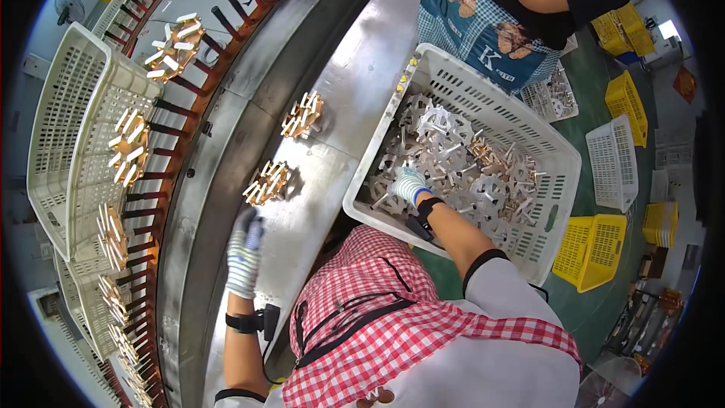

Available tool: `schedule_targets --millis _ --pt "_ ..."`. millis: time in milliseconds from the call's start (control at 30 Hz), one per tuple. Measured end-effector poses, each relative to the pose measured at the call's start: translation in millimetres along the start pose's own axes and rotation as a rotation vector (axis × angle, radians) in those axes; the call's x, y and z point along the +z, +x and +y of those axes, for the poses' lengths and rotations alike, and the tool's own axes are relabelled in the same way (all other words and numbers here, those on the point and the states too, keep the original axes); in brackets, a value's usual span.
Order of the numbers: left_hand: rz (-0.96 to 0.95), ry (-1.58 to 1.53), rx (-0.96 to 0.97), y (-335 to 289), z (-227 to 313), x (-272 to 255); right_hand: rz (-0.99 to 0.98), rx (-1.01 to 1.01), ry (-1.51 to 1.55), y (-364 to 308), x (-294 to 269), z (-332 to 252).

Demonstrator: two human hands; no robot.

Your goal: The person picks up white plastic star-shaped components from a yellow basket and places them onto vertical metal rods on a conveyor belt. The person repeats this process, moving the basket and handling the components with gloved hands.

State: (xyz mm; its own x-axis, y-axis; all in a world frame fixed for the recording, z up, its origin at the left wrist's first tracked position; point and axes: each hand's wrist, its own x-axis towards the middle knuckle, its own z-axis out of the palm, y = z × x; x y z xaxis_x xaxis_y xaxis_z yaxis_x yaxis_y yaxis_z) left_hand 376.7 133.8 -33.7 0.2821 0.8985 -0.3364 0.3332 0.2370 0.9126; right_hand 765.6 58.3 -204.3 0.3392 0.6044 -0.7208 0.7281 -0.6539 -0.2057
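Red-checked apron (362, 344); beyond, coppery, pale-pegged part (268, 183) by left hand (245, 253)

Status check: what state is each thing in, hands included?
White rectangular plastic crate: open, holding mainly silvery metal parts.
Two round copper-coloured pieces with white sticks: apart on the grey metal bench.
Left striped-gloved hand: beside the nearer piece, blurred; grip unclear.
Right striped-gloved hand: among the silvery parts; grip unclear.
Thin dark rods: similar pieces at some tips.
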Motion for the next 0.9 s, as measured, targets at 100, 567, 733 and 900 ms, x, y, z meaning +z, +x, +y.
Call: schedule_targets --millis 100,567,733,900 --pt "-0.375 0.057 -0.057 -5.2 36.9 44.4 0.157 -0.06 0.236 3.9 5.8 24.8" --pt "-0.818 0.185 0.223 1.1 -26.8 97.4 0.429 -1.052 0.506 -218.8 -67.0 -49.8" --pt "-0.661 0.227 0.417 -9.9 -14.9 71.6 0.605 -0.153 0.26 -147.7 -33.0 67.0" --pt "-0.488 0.417 0.562 -12.1 -49.4 61.3 0.195 0.116 -0.306 -120.2 16.1 137.8"
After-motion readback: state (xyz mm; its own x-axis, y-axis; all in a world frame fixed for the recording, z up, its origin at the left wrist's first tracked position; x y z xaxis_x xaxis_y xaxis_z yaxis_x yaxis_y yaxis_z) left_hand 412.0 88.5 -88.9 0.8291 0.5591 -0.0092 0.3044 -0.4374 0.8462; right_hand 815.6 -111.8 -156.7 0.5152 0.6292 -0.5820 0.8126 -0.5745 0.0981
